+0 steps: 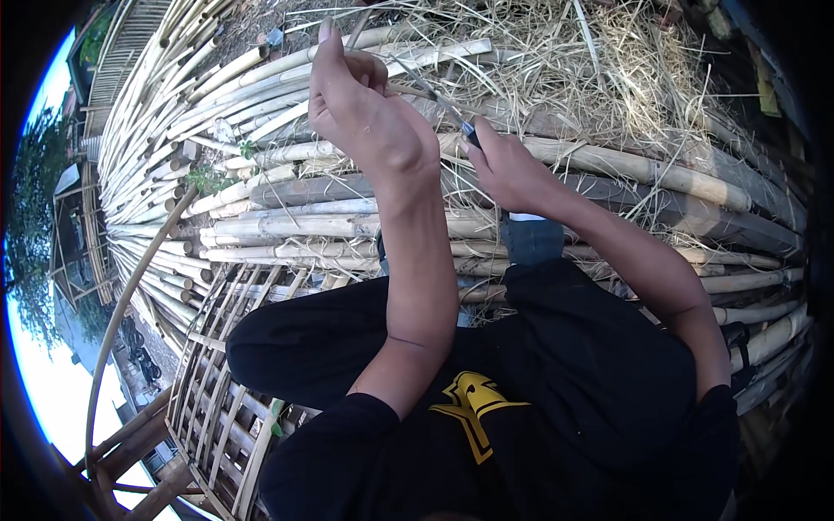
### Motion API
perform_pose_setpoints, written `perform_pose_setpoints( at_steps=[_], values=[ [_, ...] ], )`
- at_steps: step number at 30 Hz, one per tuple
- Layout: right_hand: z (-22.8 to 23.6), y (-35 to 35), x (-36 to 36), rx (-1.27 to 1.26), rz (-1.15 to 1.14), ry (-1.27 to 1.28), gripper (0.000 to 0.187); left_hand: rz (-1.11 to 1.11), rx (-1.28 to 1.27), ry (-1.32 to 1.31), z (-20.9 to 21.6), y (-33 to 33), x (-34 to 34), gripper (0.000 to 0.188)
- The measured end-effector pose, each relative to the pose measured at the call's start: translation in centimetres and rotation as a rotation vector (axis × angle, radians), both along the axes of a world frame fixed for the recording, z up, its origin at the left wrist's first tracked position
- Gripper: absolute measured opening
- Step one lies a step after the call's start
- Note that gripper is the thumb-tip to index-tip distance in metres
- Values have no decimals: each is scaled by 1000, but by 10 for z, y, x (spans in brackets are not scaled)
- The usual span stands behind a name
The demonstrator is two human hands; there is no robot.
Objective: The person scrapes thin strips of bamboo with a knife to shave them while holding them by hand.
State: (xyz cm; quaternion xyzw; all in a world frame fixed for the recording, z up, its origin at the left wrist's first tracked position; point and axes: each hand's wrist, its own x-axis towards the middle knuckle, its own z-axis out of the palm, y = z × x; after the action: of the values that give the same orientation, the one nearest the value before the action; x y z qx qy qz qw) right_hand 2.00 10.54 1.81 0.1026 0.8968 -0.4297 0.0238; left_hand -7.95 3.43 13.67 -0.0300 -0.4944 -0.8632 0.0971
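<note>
My right hand [511, 169] is closed round the dark handle of a knife [470, 133]. Its long thin blade points up and to the left, toward my left hand. My left hand [369, 117] is raised at the upper middle, back of the wrist toward me, with the thumb upright and the fingers curled in. Whatever those fingers hold is hidden behind the hand; a narrow stick shows just beyond the fingertips. Bamboo poles [304, 227] lie side by side beneath both hands.
Pale bamboo shavings [530, 74] heap up beyond my right hand. A woven bamboo lattice [221, 391] stands at lower left, beside a curved bamboo rod [130, 291]. My bent legs in dark trousers [599, 347] lie below the hands. A parked motorbike [139, 352] shows far left.
</note>
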Motion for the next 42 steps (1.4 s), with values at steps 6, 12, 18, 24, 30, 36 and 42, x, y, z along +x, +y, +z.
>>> perform_pose_setpoints(
  at_steps=[6,12,18,24,30,36,42],
  values=[
    [44,6,-7,-991,-181,-249,23,-26,-21,-25,-3,-6,-11,42],
    [50,1,-5,-383,-138,459,29,-33,0,-51,6,-1,-7,37],
    [-12,11,-11,-140,-134,-39,30,-34,8,-191,-36,12,3,43],
    [28,17,-8,-515,-56,-203,32,-165,72,132,-6,-17,3,42],
    [48,6,10,-432,-24,-170,33,-268,137,226,8,-26,11,31],
    [48,7,17,-381,12,-231,30,-328,156,160,4,-21,3,25],
    [71,18,10,-308,-45,-23,29,-193,-240,400,-10,-9,-20,34]
  ],
)
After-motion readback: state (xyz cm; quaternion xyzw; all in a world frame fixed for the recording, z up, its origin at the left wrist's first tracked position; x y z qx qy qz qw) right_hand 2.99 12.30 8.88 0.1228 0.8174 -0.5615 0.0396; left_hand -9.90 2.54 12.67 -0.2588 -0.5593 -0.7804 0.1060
